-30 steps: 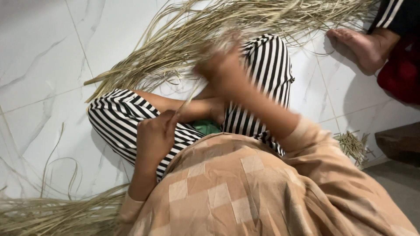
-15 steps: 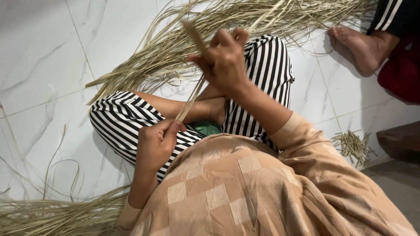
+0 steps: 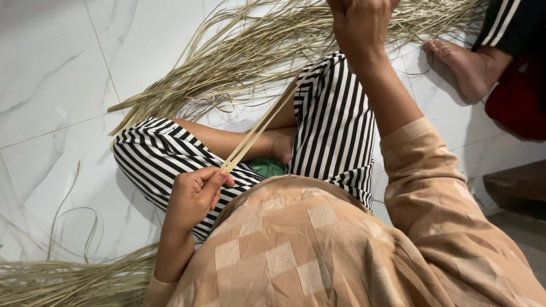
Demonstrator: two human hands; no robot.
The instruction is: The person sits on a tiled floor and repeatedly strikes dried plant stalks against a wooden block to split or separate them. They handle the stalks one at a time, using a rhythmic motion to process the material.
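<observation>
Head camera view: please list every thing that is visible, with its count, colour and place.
dried leaf strip: one, pale tan, stretched tight from the left hand up to the right hand, split into two strands
large strip pile: one, straw-coloured, on the floor beyond the knees
small strip pile: one, straw-coloured, lower left corner
loose curled strips: a few, pale, on the floor at left
floor tiles: white marble-look, under everything
another person's foot: one, bare, upper right
red cloth: one, right edge
wooden piece: one, dark brown, right edge
striped trousers: black and white, on the crossed legs
tunic: peach checks
left hand: pinches the strip's lower end
right hand: raised, top edge
</observation>
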